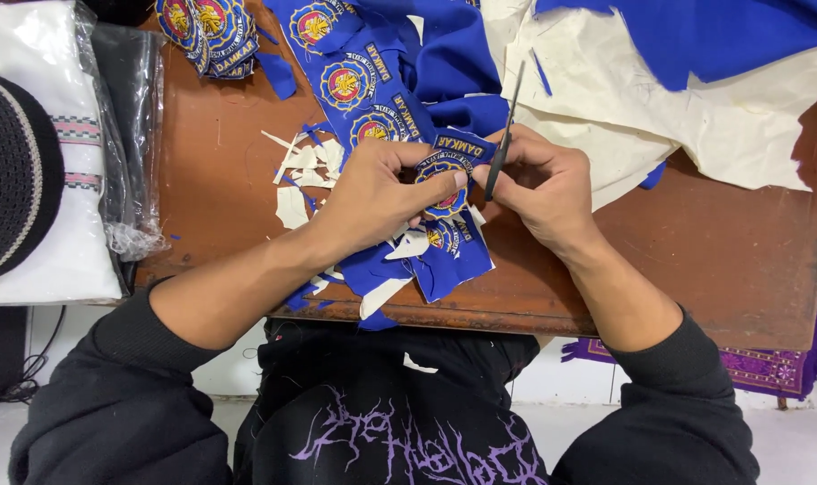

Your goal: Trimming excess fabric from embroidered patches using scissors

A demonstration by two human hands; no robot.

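My left hand pinches a blue embroidered badge with a round gold and red emblem, held just above the brown table. My right hand grips black scissors whose blades point up and away, their lower end at the badge's right edge. A strip of blue cloth with more emblems runs from the badge toward the far side of the table. Under my hands lie blue offcuts and white backing scraps.
A stack of cut round badges sits at the far left of the table. Cream backing sheet and plain blue fabric cover the far right. White folded cloth in clear plastic and a black knit cap lie left.
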